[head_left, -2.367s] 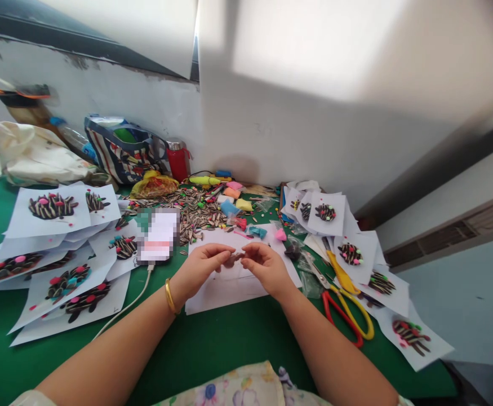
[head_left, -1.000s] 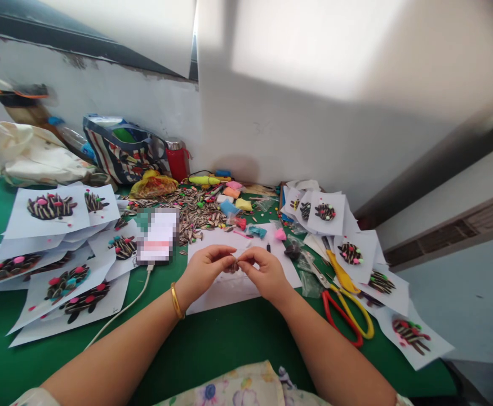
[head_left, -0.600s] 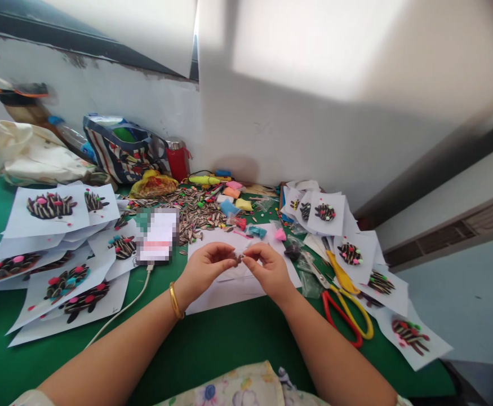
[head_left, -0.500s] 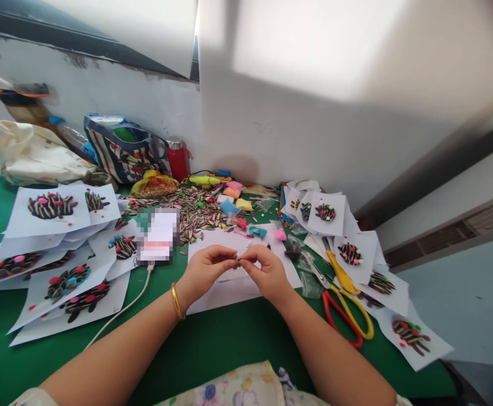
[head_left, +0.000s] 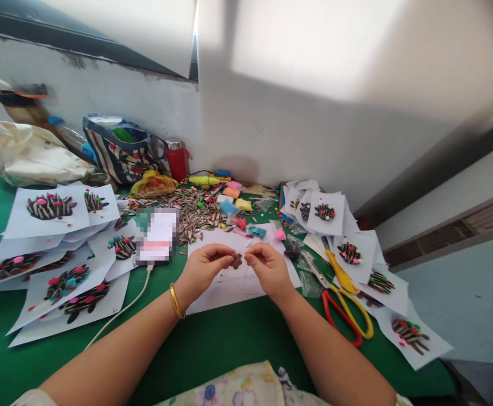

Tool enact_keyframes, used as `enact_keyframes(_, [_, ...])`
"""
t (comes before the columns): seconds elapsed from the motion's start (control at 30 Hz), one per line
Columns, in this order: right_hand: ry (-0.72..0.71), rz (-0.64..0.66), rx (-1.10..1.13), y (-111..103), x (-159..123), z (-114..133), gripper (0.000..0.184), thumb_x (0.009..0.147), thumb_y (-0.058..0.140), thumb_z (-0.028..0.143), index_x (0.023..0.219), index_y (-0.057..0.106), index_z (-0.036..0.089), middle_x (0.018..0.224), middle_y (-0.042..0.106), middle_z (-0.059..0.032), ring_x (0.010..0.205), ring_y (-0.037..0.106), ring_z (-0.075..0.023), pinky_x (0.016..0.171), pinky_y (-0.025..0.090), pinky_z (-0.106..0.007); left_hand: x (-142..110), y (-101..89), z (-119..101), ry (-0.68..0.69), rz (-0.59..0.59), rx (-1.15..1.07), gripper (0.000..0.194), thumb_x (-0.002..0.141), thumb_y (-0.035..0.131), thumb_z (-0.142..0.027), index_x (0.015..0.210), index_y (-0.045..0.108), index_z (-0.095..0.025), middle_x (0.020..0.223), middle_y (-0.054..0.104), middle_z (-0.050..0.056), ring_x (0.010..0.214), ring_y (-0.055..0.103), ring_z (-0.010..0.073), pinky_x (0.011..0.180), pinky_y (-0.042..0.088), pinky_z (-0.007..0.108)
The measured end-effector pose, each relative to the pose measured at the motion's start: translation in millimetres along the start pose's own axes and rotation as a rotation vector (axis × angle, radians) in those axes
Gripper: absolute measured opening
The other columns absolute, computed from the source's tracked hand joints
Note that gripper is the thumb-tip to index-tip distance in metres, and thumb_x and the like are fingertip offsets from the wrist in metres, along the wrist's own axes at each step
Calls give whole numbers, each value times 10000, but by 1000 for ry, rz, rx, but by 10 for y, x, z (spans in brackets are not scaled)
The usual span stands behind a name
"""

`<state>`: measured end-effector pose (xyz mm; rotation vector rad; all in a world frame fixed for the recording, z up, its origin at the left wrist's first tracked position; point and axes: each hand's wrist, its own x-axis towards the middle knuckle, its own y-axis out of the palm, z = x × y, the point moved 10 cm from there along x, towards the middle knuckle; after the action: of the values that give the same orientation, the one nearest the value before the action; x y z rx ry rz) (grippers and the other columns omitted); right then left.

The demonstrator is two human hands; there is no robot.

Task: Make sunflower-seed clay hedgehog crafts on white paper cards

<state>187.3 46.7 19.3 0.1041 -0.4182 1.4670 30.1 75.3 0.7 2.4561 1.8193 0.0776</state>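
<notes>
Between thumb and fingertips, my left hand [head_left: 207, 272] pinches a small flattened lump of brown clay [head_left: 236, 260]. My right hand [head_left: 268, 270] is a short gap to the right of the lump, thumb and fingers drawn together; whatever is in that pinch, if anything, is too small to tell. Both hands hover over white paper [head_left: 216, 299] on the green table. Beyond them lie packets of soft clay, among them a teal piece [head_left: 257, 232] and a pink one [head_left: 280, 233]. A dark bagged clay lump [head_left: 292, 250] sits beside the paper.
Striped sunflower seeds [head_left: 199, 211] are heaped behind the paper. At left are a phone [head_left: 158, 237] on a cable and finished seed pictures [head_left: 52, 206]. Scissors [head_left: 345, 307] and more pictures [head_left: 350, 255] lie right. A red flask [head_left: 177, 160] and bags stand by the wall.
My hands have come slightly apart. The brown clay stays with my left hand and shows more fully now, while the right fingers have moved off it to the right.
</notes>
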Motion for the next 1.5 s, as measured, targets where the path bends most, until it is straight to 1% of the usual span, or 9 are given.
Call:
enact_keyframes(0.1, [16,0,2,11,-3,-18,98,842,641,302,813,635,208,780,607,-14,726,565,-161,686,472,-293,-2,6,7,-4,9,-21,237,688,781,-300,861,714,-153,806,738,59,738,676,195,696,537,324])
enact_keyframes(0.23, [-8,2,-13,14,-2,6,94,846,635,299,821,631,209,803,612,-18,752,569,-162,709,475,-295,10,25,76,-23,40,-91,255,703,784,-304,899,724,-152,804,735,62,732,661,179,689,518,306])
enact_keyframes(0.37, [-24,9,-14,13,-4,20,81,852,630,290,825,626,214,806,608,-17,759,565,-162,716,475,-296,27,47,218,-104,76,-240,272,708,795,-310,929,722,-168,886,734,66,789,657,169,707,501,284])
enact_keyframes(0.53, [-21,22,5,28,-11,18,69,858,624,285,837,626,219,807,600,-14,746,560,-157,706,476,-292,14,72,315,-193,96,-350,227,712,797,-312,868,709,-172,871,721,57,775,652,157,676,480,260])
enact_keyframes(0.83, [-14,47,-2,72,-24,41,86,853,629,300,831,631,217,802,612,-17,750,572,-161,712,486,-296,2,143,210,-153,151,-362,212,766,744,-335,797,649,-148,767,655,43,742,616,155,707,475,275])
enact_keyframes(1.1, [-16,59,8,89,-23,48,90,849,635,305,825,631,218,796,613,-15,745,572,-162,710,488,-303,1,168,217,-152,172,-386,218,769,739,-339,787,623,-155,739,600,22,722,587,149,714,463,284])
enact_keyframes(1.27, [-14,56,-9,80,-25,29,96,850,630,313,829,630,219,804,614,-19,752,573,-165,710,488,-303,-8,196,180,-140,209,-380,186,805,710,-330,794,636,-160,747,632,20,720,593,138,696,444,261])
enact_keyframes(1.4, [-4,50,15,71,-22,10,84,848,635,302,830,635,220,806,616,-19,750,577,-165,700,488,-301,-10,196,164,-128,211,-404,176,812,708,-323,802,635,-163,780,665,31,759,627,150,749,469,286])
enact_keyframes(1.5, [-14,50,4,77,-19,29,72,842,645,287,822,637,219,799,618,-16,745,574,-162,700,483,-299,-13,185,176,-132,190,-414,189,789,733,-313,888,646,-177,795,688,31,748,645,153,747,487,301])
